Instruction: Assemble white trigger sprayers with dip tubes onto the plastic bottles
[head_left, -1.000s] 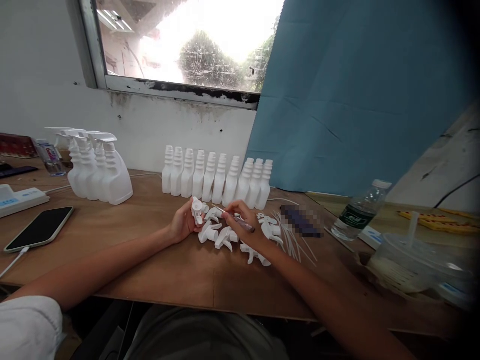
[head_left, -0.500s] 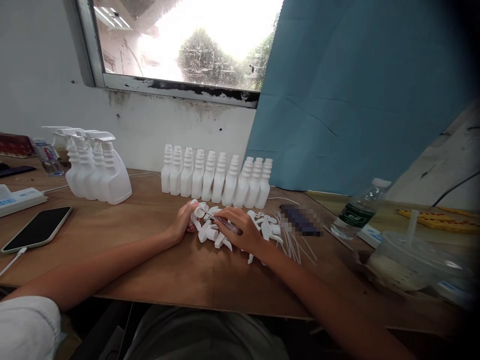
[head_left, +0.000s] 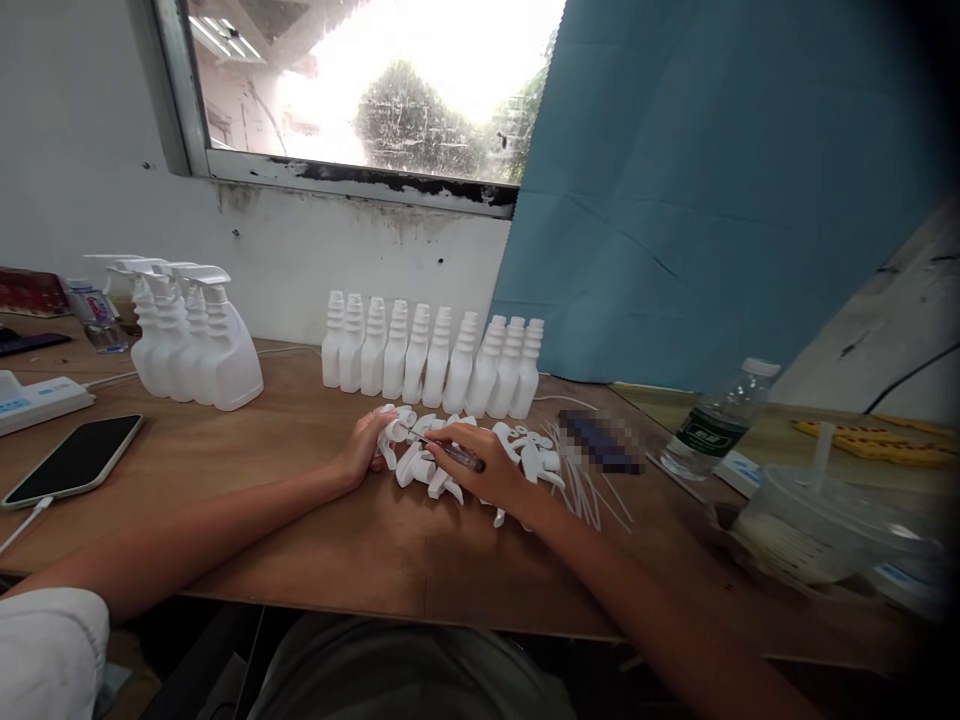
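My left hand (head_left: pixel 365 450) is closed around a white spray trigger head (head_left: pixel 392 436), held just above the table. In my right hand (head_left: pixel 480 458) is a screwdriver (head_left: pixel 466 458) with a see-through, dark-tinted handle. Its thin metal shaft points left, and the tip meets the spray head; whether it sits inside cannot be made out. Under and beside both hands lies a heap of loose white spray heads (head_left: pixel 445 484). Right of the heap, thin white dip tubes (head_left: pixel 583 488) are spread out on the wooden table (head_left: pixel 315 545).
Behind the hands stands a row of white bottles (head_left: pixel 396 350) without heads. Several bottles with spray heads (head_left: pixel 238 355) stand at left, near a phone (head_left: pixel 75 458) and a power strip (head_left: pixel 46 400). At right are a water bottle (head_left: pixel 709 430) and a lidded plastic cup (head_left: pixel 806 520).
The spray head in my left hand has turned a little, its lever now pointing lower. My right hand and the screwdriver have shifted only slightly.
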